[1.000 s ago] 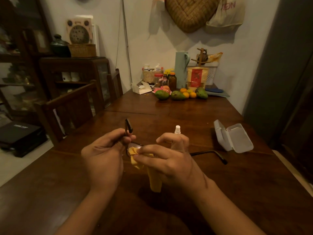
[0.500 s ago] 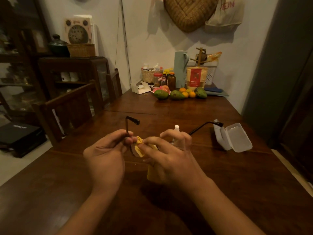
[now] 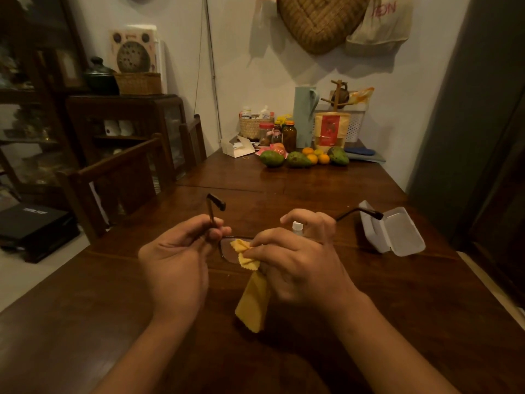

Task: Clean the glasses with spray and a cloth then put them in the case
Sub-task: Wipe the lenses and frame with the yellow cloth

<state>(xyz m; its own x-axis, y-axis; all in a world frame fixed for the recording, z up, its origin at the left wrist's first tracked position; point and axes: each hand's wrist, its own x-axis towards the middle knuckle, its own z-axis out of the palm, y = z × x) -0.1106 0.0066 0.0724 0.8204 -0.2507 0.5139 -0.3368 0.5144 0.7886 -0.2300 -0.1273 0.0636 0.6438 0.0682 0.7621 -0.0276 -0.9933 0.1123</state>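
My left hand [image 3: 176, 265] grips the dark-framed glasses [image 3: 224, 250] at the left hinge, above the wooden table [image 3: 412, 322]. One temple sticks up by my left fingers; the other points right toward the case. My right hand [image 3: 298, 260] pinches a yellow cloth [image 3: 251, 294] against the left lens, and the cloth's tail hangs down below. A small white-capped spray bottle [image 3: 297, 227] shows just behind my right fingers; whether that hand holds it I cannot tell. The white glasses case [image 3: 395, 233] lies open on the table to the right.
At the table's far end stand avocados [image 3: 298, 160], oranges, jars, a small basket, a green jug [image 3: 304, 118] and a white box [image 3: 237, 147]. Wooden chairs [image 3: 122, 177] line the left side, with a dark cabinet behind them. A grey door is on the right.
The glasses have turned: the right temple swung from lying low near the table up toward the case. The cloth has shifted slightly on the left lens. Both hands stay in about the same place.
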